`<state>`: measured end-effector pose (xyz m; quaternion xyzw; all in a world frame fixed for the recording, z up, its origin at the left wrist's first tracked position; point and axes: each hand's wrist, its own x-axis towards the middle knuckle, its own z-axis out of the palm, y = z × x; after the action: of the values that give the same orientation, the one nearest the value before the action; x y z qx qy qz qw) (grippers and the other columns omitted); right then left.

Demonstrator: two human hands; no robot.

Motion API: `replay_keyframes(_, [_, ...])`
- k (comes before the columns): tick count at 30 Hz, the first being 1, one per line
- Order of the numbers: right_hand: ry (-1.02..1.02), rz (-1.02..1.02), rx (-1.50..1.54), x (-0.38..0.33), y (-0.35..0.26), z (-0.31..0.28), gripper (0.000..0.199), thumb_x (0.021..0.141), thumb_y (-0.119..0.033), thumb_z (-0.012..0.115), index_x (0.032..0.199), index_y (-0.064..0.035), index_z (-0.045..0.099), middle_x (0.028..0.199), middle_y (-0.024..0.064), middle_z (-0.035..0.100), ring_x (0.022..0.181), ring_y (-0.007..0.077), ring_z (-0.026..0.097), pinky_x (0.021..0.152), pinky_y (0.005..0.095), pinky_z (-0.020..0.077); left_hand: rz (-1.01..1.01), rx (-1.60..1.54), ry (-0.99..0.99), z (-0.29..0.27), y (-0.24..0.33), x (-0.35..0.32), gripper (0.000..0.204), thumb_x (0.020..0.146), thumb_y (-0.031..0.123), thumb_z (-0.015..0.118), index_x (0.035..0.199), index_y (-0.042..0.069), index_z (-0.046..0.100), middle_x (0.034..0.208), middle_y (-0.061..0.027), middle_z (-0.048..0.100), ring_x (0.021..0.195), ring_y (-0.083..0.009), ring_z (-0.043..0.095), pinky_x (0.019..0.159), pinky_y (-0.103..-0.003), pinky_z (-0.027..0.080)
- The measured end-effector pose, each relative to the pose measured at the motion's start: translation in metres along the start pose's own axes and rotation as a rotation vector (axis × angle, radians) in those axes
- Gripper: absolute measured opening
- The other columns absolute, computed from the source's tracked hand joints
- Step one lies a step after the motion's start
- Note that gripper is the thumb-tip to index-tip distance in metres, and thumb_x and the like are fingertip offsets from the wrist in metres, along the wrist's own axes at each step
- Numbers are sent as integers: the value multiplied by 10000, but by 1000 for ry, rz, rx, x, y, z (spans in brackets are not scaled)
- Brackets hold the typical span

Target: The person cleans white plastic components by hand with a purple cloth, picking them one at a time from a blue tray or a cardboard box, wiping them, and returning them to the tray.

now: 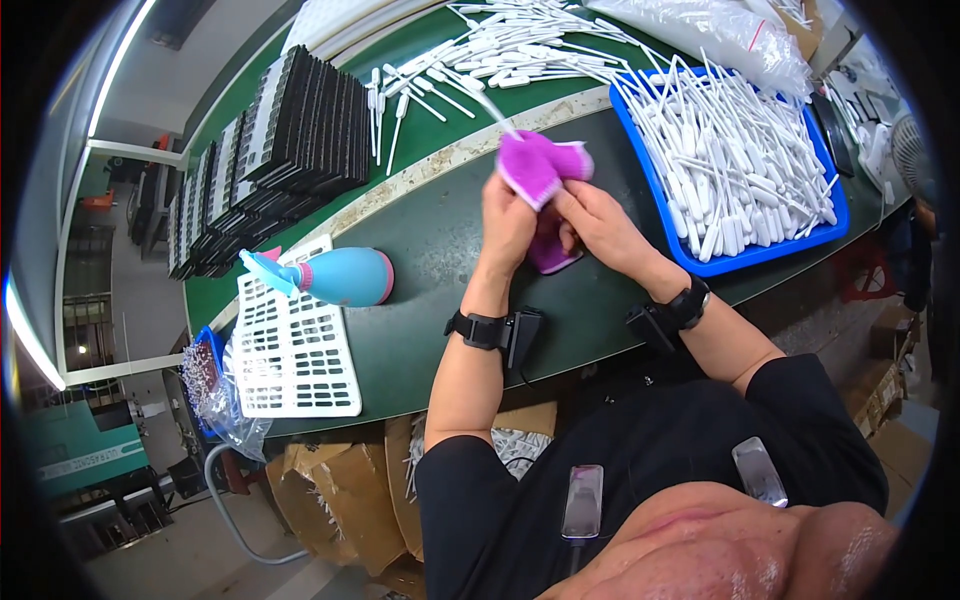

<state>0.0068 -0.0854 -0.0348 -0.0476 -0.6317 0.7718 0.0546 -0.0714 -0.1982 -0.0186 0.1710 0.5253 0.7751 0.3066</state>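
Note:
A purple cloth (529, 168) with a pale edge is bunched between my two hands over the dark green table. My left hand (509, 222) is closed on the cloth from the left and below. From the right, my right hand (604, 229) pinches it, with part of the cloth hanging under the fingers. One white plastic stick (497, 113), blurred, sticks out of the top of the cloth toward the far left. Its other end is hidden in the folds.
On the right, a blue tray (716, 266) is heaped with white thick-ended sticks (735, 170). More sticks (520, 45) lie loose at the back. Stacked black slotted trays (300, 120) stand at left, near a blue spray bottle (345, 277) and a white perforated panel (300, 365).

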Motion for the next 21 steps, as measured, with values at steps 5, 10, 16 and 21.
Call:
replay_keyframes(5, [333,-229,-162,0,-10,-6,274,991,-238,422,1029,-15,577,821,16,573,678,66,530,649,204,440,197,47,251,-13,-8,15,168,916,94,493,1054,13,545,803,-61,614,566,-126,587,481,-255,480])
replay_keyframes(10, [406,-290,109,9,-10,-20,273,990,-219,435,1106,-18,579,953,25,585,866,66,526,806,210,415,54,234,-38,24,-23,12,208,909,87,524,1101,13,550,878,-44,629,697,-101,594,599,-222,484])
replay_keyframes(16, [480,-329,69,7,-10,-42,282,989,-210,435,1144,-19,575,1036,24,587,951,56,519,845,210,408,-106,114,-152,43,-11,10,193,905,69,539,1078,-7,577,918,-32,637,776,-83,593,672,-208,481])
replay_keyframes(21, [461,-285,292,13,-14,-33,281,987,-219,443,1128,-16,576,1039,20,590,943,56,527,829,197,416,-138,143,34,31,-21,15,168,907,66,545,1041,-27,586,938,-30,640,790,-90,600,692,-237,492])
